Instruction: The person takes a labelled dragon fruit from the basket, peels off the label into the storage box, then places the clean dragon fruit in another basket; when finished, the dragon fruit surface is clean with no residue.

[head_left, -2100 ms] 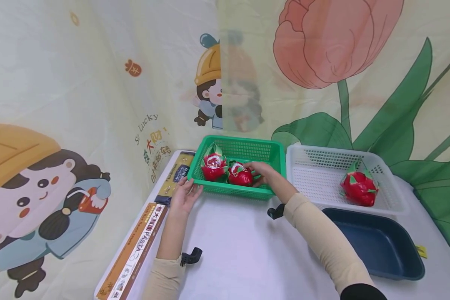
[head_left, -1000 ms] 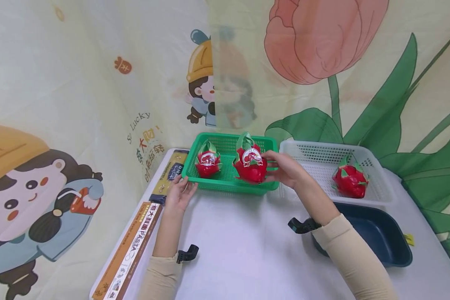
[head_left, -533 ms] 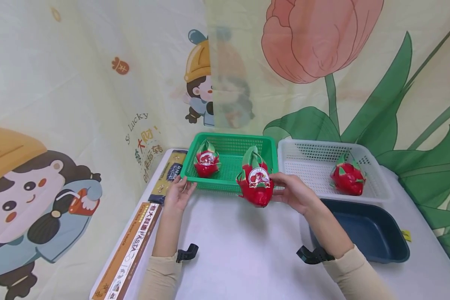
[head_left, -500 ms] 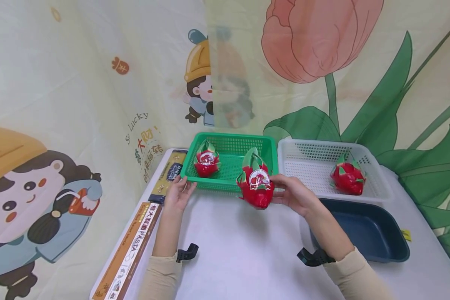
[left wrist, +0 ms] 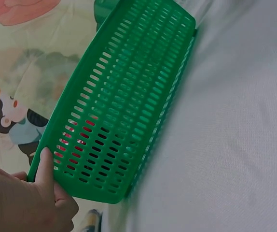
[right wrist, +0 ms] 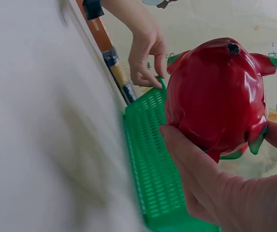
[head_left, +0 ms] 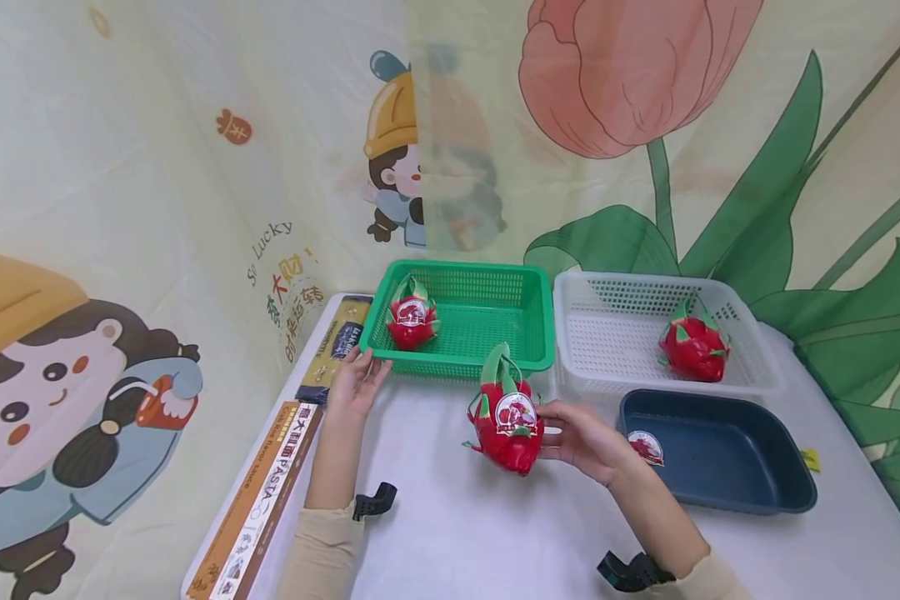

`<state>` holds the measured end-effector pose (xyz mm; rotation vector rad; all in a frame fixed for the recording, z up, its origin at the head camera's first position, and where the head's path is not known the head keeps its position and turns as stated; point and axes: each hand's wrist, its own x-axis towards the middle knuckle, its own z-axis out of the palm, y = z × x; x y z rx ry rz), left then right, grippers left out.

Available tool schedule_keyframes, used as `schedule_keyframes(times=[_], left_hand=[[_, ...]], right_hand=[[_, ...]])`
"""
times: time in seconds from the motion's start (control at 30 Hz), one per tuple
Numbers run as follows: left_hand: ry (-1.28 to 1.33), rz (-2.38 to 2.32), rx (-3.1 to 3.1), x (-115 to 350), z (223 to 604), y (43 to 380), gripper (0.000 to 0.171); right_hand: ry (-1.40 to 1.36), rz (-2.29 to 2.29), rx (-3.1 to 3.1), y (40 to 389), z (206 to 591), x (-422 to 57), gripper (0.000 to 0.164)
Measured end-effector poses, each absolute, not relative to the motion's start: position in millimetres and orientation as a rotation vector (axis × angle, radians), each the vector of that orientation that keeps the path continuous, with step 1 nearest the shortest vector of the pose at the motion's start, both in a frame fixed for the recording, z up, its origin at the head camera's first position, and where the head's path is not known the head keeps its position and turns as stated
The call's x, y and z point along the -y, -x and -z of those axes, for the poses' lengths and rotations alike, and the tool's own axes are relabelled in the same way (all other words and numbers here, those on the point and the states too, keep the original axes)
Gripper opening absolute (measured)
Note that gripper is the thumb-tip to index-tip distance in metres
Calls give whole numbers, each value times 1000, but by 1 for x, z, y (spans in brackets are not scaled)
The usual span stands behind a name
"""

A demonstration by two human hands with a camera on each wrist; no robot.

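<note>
My right hand holds a dragon fruit, shiny red with green leaf tips and a round label, above the white table in front of the green basket. In the right wrist view its fingers and thumb wrap the fruit's sides, and the dark end of the fruit faces the camera. My left hand grips the basket's near left corner, its thumb lying along the outside of the rim. Another dragon fruit lies inside at the basket's left end.
Right of the green basket stands a white basket with one dragon fruit inside. In front of it is a navy basin with a round label at its left. A spaghetti pack and a long pasta box line the left edge.
My right hand has lifted one dragon fruit out of the green basket and brought it over the rim toward me, above the table. My left hand keeps its place at the basket's corner.
</note>
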<state>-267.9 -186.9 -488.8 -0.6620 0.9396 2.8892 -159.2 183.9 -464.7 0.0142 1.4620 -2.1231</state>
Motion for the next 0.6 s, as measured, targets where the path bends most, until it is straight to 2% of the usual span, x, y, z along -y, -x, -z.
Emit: schedule_keyframes(times=[0.3,0.6], left_hand=[[667,-2883,-921,186,488,268,63],[666,-2877,-905,188,488,267,66]], right_hand=[[-35,2113,-1381,147,491,-185,24],[-34,2056,-1425,138,508,-176,23]])
